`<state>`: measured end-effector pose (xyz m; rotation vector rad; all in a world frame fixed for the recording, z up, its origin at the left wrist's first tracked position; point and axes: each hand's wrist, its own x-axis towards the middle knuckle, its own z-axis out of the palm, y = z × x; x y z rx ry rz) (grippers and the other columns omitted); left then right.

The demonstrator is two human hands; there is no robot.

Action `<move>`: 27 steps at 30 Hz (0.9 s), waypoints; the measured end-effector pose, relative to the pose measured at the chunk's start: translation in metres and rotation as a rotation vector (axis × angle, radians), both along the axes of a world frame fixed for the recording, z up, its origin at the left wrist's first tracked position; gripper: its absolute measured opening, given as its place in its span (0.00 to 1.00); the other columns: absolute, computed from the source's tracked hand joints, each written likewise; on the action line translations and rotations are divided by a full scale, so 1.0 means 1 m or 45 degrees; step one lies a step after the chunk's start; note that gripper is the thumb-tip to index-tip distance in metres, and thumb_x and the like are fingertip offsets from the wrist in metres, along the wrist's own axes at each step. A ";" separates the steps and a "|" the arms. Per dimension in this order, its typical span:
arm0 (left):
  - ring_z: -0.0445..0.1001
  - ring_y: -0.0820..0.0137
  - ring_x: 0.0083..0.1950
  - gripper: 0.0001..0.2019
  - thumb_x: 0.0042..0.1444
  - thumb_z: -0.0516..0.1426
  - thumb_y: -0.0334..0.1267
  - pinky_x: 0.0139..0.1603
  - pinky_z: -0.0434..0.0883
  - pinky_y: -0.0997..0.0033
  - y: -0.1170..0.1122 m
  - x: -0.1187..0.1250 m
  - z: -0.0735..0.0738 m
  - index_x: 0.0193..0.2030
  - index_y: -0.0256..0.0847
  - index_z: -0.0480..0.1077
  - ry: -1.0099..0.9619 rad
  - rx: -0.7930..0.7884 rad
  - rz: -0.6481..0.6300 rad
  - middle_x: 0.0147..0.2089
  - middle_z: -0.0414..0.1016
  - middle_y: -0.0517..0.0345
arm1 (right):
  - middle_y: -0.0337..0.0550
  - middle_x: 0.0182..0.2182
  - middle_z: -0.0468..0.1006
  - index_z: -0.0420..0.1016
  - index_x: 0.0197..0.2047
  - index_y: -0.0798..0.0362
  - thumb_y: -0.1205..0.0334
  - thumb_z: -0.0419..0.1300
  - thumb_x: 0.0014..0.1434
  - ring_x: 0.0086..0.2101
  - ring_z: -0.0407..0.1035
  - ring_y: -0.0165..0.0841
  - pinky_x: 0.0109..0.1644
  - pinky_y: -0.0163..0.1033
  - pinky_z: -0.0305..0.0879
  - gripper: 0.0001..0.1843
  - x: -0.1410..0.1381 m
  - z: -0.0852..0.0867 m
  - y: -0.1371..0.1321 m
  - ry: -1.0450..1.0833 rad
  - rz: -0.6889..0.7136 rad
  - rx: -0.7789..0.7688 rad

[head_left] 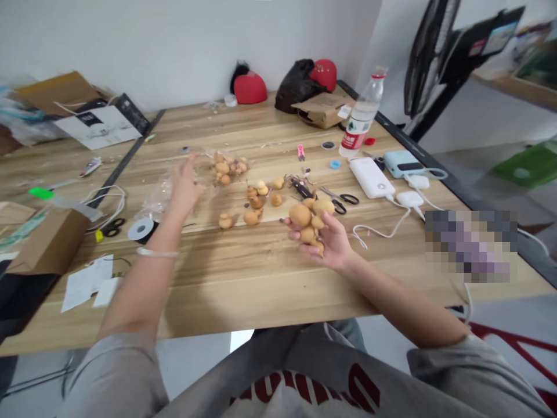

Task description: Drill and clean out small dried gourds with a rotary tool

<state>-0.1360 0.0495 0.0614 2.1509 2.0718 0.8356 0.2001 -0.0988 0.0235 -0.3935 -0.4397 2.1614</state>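
My right hand [328, 244] is closed around a cluster of small tan gourds [307, 220], palm up above the table's front part. My left hand [187, 183], slightly blurred, reaches over the table with its fingers stretched out and nothing visible in them. It is beside a crumpled clear plastic bag [159, 197]. Just right of it lies another clear bag with several small gourds [226, 168]. Between my hands, loose gourds [251, 217] lie on the wood, some darker brown. Black-handled scissors [343, 202] and a black tool [302, 188] lie behind my right hand.
A water bottle [361, 119] stands at the back right, near a white power bank [372, 177] with cables. Pink nippers [300, 152] lie mid-table. At left are a tape roll [140, 230], yellow-marked scissors [111, 228], papers [87, 281] and a cardboard box [54, 241].
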 end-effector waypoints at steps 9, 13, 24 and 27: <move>0.67 0.57 0.64 0.28 0.48 0.49 0.20 0.71 0.58 0.55 0.020 0.015 0.015 0.56 0.34 0.72 -0.125 0.133 -0.122 0.60 0.71 0.43 | 0.47 0.39 0.77 0.73 0.48 0.47 0.55 0.71 0.42 0.30 0.69 0.33 0.16 0.28 0.52 0.28 -0.015 0.042 0.022 -0.630 -0.135 0.368; 0.62 0.56 0.70 0.35 0.45 0.51 0.21 0.73 0.54 0.56 0.024 0.006 0.022 0.64 0.32 0.64 -0.164 0.047 -0.330 0.67 0.64 0.41 | 0.42 0.34 0.75 0.73 0.45 0.49 0.62 0.70 0.42 0.28 0.69 0.31 0.16 0.29 0.55 0.25 -0.050 0.081 0.059 -0.787 -0.114 0.592; 0.65 0.55 0.67 0.34 0.39 0.61 0.27 0.70 0.59 0.61 0.018 -0.018 0.034 0.58 0.47 0.70 -0.322 -0.248 -0.868 0.66 0.66 0.54 | 0.38 0.24 0.75 0.69 0.38 0.54 0.61 0.67 0.55 0.18 0.69 0.27 0.10 0.25 0.51 0.11 -0.159 0.079 0.115 -1.091 0.500 0.156; 0.69 0.56 0.63 0.29 0.38 0.63 0.27 0.67 0.62 0.63 0.017 -0.011 0.034 0.51 0.47 0.74 -0.395 -0.290 -0.992 0.58 0.72 0.55 | 0.40 0.23 0.75 0.68 0.36 0.54 0.57 0.63 0.61 0.18 0.69 0.28 0.10 0.25 0.51 0.10 -0.164 0.079 0.123 -1.138 0.452 0.133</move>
